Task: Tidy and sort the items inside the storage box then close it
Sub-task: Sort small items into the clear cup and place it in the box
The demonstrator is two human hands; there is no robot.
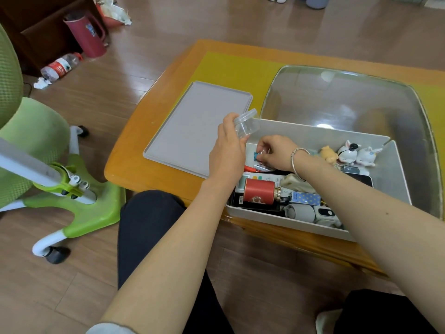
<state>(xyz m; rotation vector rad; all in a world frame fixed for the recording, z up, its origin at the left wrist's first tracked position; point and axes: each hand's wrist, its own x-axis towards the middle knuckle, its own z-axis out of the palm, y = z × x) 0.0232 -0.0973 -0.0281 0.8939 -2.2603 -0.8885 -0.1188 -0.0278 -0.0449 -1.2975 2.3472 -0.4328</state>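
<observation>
Your left hand (228,143) is curled round a small clear plastic container (246,125), lifted over the box's 10 o'clock corner w/ its hinged lid flipped open — light, thin-walled, prob. slick, so hold it by the body, not the lid, and don't squeeze hard. Your right hand (274,150) reaches down inside the storage box (289,220), fingertips pinching a small blue piece w/ a metal ring (258,154) near the box's 9 o'clock wall; tiny and light, a fingertip pinch is right, and the ring looks like the easiest bit to hook. The box sits on the wooden table (134,169), crowded: a red tin (260,190) at 7 o'clock — rigid, likely to roll, take it round the barrel — and white rabbit figurines (358,153) at 2 o'clock, prob. fragile at the ears, so lift by the body. The grey lid (197,124) lies flat on the table just beside the box at 9 o'clock — stiff, light, grab it by both long edges when closing.
</observation>
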